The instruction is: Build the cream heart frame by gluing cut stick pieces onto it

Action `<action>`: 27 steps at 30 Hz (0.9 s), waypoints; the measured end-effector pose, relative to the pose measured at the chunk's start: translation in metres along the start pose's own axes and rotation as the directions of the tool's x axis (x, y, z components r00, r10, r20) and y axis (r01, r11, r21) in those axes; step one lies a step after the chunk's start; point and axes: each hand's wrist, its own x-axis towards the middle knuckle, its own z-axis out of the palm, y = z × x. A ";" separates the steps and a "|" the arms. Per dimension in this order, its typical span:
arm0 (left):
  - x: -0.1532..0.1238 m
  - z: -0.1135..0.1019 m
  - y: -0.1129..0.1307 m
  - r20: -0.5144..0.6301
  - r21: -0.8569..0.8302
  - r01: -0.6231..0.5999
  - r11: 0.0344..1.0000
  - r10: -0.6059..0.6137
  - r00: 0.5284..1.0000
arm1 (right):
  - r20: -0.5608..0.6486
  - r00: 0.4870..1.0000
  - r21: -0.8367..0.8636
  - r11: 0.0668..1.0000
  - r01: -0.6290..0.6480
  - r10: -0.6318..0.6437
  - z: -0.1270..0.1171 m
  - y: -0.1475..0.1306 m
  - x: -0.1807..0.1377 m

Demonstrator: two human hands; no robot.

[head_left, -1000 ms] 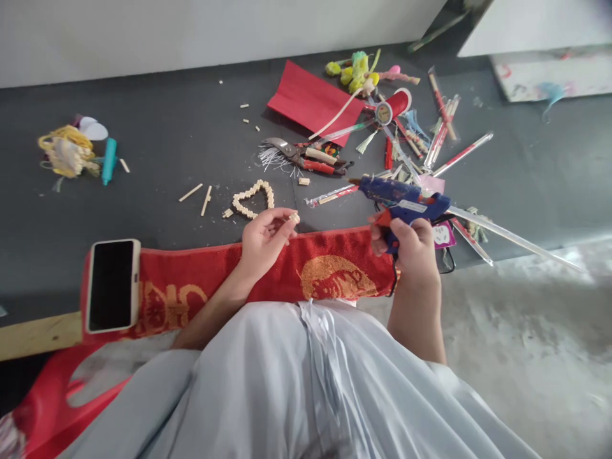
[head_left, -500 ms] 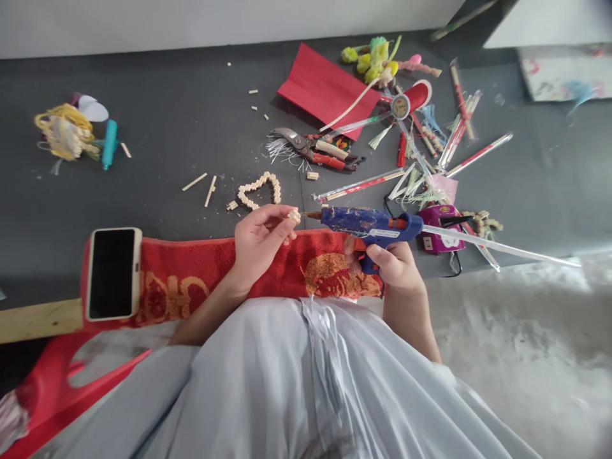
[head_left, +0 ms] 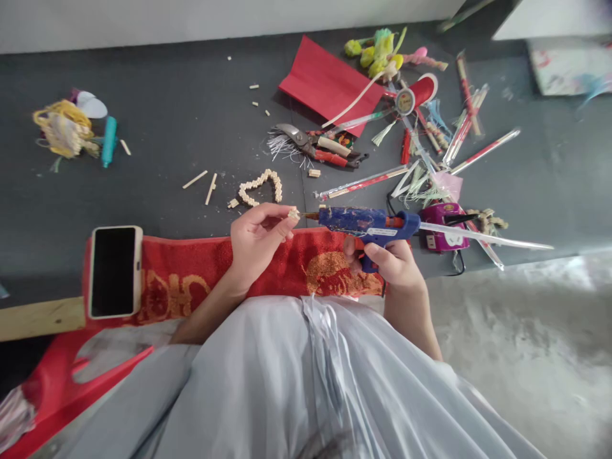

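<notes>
My left hand pinches a small cluster of pale wooden stick pieces between thumb and fingers. My right hand is wrapped round the handle of a blue hot glue gun, its fingers by the orange trigger. The gun's nozzle points left, right at the cluster; whether they touch I cannot tell. A long translucent glue stick juts from the back of the gun. Just beyond my left hand lies a heart-shaped outline of pale wooden pieces. Both hands are above a red towel.
Pruning shears lie beside red paper. Wrapped chopsticks, a red ribbon spool and a purple power socket are on the right. A phone rests on the towel's left end; yarn lies farther back.
The glue stick at the back of the gun sticks out less far. My left hand and the gun have shifted slightly left, the cluster staying at the nozzle.
</notes>
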 end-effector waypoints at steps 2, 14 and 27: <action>0.000 0.000 0.000 -0.001 -0.019 0.002 1.000 -0.002 1.000 | 0.000 1.000 0.012 1.000 0.017 -0.017 0.000 -0.001 0.000; 0.003 0.000 -0.007 -0.013 -0.073 0.049 0.996 -0.051 0.999 | -0.023 1.000 0.034 0.999 -0.005 0.006 0.001 -0.001 -0.001; 0.002 0.000 -0.003 -0.031 -0.046 0.048 0.998 -0.050 0.998 | -0.002 1.000 0.021 0.999 0.030 -0.030 0.000 0.002 0.000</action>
